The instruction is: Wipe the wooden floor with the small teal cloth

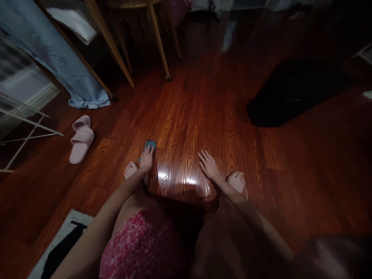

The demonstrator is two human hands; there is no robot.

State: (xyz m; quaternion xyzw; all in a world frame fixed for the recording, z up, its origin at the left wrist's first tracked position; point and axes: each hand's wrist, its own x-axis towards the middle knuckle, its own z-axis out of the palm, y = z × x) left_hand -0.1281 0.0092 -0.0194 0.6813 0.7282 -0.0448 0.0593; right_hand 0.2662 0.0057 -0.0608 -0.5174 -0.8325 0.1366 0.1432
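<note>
My left hand rests with its fingers pressed down on a small teal cloth that lies on the glossy red-brown wooden floor. My right hand lies flat on the floor with fingers spread, holding nothing. Both arms reach down past my knees. My bare feet show beside the hands, the left foot just left of the left hand and the right foot right of the right hand.
A pink slipper lies at the left. Wooden furniture legs and hanging blue jeans stand at the back left, a white metal rack at far left. A black bag-like shape lies at the right. A pale mat sits at lower left.
</note>
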